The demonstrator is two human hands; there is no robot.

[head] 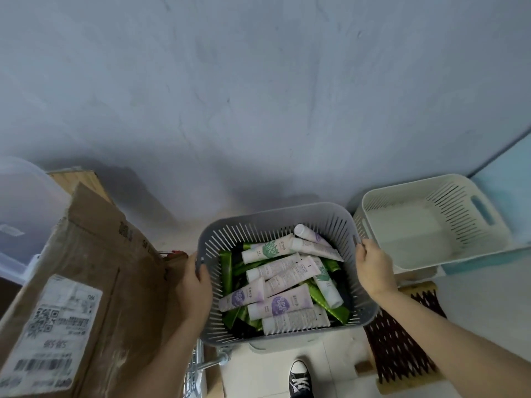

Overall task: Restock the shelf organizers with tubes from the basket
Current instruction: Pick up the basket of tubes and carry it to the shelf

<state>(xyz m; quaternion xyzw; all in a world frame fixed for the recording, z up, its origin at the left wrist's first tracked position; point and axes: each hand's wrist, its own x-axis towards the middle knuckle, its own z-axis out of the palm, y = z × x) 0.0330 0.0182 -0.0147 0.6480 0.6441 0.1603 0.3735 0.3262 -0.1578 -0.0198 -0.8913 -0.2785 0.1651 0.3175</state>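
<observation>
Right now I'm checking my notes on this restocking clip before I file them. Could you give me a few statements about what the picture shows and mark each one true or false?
1. Both hands grip the grey basket, the left hand on one side rim and the right hand on the other. True.
2. The grey basket is empty. False: it holds many tubes, white, lilac and green.
3. The white basket beside it holds tubes as well. False: its floor looks bare.
4. A cardboard box with a shipping label stands on the left-hand side. True.
5. One hand holds a single tube. False: both hands are on the basket's rim.
</observation>
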